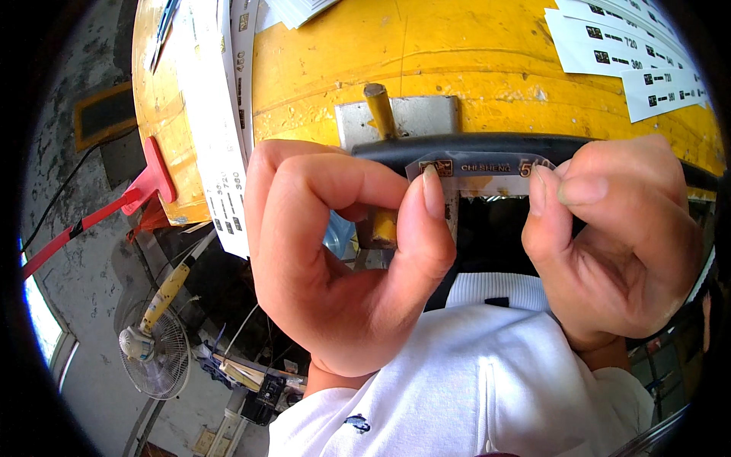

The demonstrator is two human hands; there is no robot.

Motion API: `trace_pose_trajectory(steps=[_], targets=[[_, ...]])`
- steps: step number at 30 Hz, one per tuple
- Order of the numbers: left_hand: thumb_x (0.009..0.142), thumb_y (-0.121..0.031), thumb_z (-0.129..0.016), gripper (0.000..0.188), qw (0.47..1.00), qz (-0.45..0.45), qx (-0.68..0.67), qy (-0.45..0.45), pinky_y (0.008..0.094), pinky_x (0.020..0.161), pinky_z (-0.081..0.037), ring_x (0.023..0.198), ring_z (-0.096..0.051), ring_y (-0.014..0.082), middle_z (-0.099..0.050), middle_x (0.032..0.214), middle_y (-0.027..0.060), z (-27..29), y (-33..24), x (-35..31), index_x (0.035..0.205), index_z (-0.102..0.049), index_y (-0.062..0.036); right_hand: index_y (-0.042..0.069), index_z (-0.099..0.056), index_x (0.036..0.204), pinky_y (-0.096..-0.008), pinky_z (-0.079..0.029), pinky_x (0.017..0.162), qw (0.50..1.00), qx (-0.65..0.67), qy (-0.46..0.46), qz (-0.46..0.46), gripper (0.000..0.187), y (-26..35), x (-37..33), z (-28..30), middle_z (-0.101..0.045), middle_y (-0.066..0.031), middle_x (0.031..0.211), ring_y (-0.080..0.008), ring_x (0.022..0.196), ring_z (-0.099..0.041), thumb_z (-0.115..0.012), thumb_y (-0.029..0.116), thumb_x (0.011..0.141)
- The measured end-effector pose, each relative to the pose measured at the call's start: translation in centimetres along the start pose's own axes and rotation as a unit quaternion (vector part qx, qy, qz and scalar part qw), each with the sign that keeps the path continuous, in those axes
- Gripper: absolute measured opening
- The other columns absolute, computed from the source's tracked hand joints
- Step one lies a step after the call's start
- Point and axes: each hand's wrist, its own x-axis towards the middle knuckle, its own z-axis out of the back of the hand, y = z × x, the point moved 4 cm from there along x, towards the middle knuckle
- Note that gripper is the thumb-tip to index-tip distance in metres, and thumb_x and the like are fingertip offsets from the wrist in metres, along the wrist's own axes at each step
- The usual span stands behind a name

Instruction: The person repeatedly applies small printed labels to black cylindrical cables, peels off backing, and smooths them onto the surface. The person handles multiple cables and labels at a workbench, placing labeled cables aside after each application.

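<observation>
A clear decal strip (495, 167) with gold and dark printing stretches between my two hands. My left hand (327, 251) pinches its left end between thumb and index finger, the other fingers curled. At the opposite end, the thumb and fingertips of my right hand (624, 236) are closed on the strip. Right behind the strip runs a black, slightly curved tube (388, 154); whether the strip touches it I cannot tell. Beyond the tube, a grey metal plate (434, 114) with a yellowish peg (378, 110) sits at the table edge.
Printed white sheets (609, 46) lie at the far right of the yellow table (487, 68). Long white printed strips (209, 137) hang over its left edge. A pink-red T-shaped handle (148, 183) leans there, and a fan (156, 358) stands on the floor at the lower left.
</observation>
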Motion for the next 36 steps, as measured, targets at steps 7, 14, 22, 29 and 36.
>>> trace_pose_trajectory(steps=[7,14,22,29,36], targets=[[0.086,-0.005,-0.070,0.020,1.000,-0.003,0.002,0.006,0.0192,0.066,-0.027,0.070,-0.038,0.0065,-0.043,0.080,-0.0002,0.04,-0.02,0.07,0.079,-0.051,-0.0029,0.003,-0.053,0.108,-0.0267,-0.045,0.056,1.000,0.003,0.016,0.006,0.047,-0.10,0.09,0.08,-0.059,-0.0113,0.087,-0.0181,0.065,-0.055,-0.071,-0.019,0.070],[0.086,-0.004,-0.069,0.019,1.000,0.002,-0.001,0.007,0.0190,0.066,-0.028,0.070,-0.038,0.0065,-0.043,0.081,0.0000,-0.02,-0.15,0.01,0.080,-0.051,-0.0030,0.001,-0.053,0.109,-0.0274,-0.045,0.056,1.000,0.000,0.001,0.006,0.049,-0.07,-0.12,-0.03,-0.059,-0.0117,0.088,-0.0182,0.065,-0.055,-0.071,-0.020,0.069],[0.086,-0.003,-0.069,0.019,1.000,0.008,-0.009,0.003,0.0193,0.067,-0.029,0.071,-0.038,0.0071,-0.043,0.081,0.0002,-0.08,-0.07,-0.06,0.079,-0.051,-0.0029,0.001,-0.053,0.110,-0.0285,-0.043,0.057,1.000,-0.008,0.015,0.013,0.050,-0.02,-0.03,0.04,-0.059,-0.0109,0.088,-0.0186,0.065,-0.055,-0.072,-0.020,0.068],[0.085,-0.004,-0.069,0.019,1.000,-0.004,0.000,0.003,0.0197,0.067,-0.029,0.071,-0.038,0.0076,-0.043,0.080,0.0000,-0.07,-0.03,-0.02,0.079,-0.051,-0.0029,0.002,-0.055,0.108,-0.0289,-0.042,0.057,0.999,-0.027,0.013,0.012,0.049,0.13,-0.09,0.00,-0.060,-0.0107,0.089,-0.0186,0.064,-0.054,-0.072,-0.019,0.068],[0.086,-0.003,-0.069,0.019,1.000,0.011,0.004,0.001,0.0199,0.067,-0.029,0.070,-0.038,0.0076,-0.043,0.078,-0.0005,-0.12,-0.14,-0.09,0.078,-0.051,-0.0028,0.002,-0.057,0.104,-0.0293,-0.043,0.058,0.997,-0.048,-0.001,-0.059,0.043,0.50,-0.37,0.43,-0.059,-0.0107,0.088,-0.0194,0.067,-0.054,-0.071,-0.018,0.069]])
